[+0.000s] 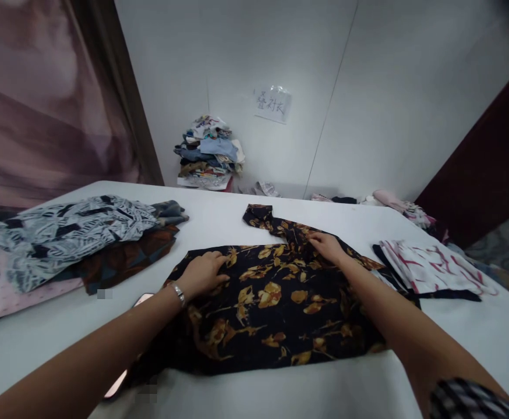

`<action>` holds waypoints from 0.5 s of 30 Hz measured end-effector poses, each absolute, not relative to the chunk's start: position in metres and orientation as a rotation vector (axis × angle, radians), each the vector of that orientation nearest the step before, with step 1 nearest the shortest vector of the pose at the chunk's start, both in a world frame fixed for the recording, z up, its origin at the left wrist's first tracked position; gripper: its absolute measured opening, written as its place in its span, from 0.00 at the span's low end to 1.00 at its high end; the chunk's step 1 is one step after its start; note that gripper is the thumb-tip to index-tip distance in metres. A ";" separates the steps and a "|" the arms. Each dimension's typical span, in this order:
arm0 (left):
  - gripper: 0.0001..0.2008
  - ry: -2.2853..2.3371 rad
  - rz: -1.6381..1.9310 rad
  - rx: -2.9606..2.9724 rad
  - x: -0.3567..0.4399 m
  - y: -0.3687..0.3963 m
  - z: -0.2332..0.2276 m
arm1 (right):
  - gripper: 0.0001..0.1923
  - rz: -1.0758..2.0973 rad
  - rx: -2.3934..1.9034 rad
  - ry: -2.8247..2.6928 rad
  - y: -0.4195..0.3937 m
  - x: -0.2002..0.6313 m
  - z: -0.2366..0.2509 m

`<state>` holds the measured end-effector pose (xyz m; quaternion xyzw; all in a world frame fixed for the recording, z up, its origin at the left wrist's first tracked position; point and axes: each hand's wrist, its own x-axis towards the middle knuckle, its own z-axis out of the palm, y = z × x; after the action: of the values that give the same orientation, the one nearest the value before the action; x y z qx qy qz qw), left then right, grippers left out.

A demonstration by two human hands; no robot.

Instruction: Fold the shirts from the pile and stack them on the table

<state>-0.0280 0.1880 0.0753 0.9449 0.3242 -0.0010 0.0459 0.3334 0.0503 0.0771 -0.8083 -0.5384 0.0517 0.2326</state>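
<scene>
White table [62, 326] under a pale wall, stack of folded clothes [208, 152] at upper centre. Left hand [202, 273] loosely open, palm down, pressing on black shirt with gold leaf print [276, 308] at centre frame. Right hand [327, 245] flat near its collar, fingers slightly curled. One shirt spread flat; two clothing heaps: patterned pile [66, 233] left, white-and-red folded piece [429, 267] right.

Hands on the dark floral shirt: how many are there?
2. The left hand lies flat on the shirt at its left; the right hand presses near its collar.
</scene>
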 end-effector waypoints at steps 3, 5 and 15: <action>0.11 0.980 -0.062 2.859 -0.017 0.203 0.068 | 0.13 0.173 -2.282 -1.475 0.101 0.330 0.073; 0.11 1.014 -0.083 2.810 -0.016 0.211 0.068 | 0.12 0.201 -2.336 -1.462 0.125 0.330 0.067; 0.16 1.311 0.214 2.469 -0.010 0.281 0.097 | 0.21 0.132 -2.368 -1.257 0.178 0.360 0.058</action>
<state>-0.0095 0.2812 0.0971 0.8681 0.4610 0.0754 0.1681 0.3597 0.1775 0.0576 -0.8593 -0.4560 0.0478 0.2268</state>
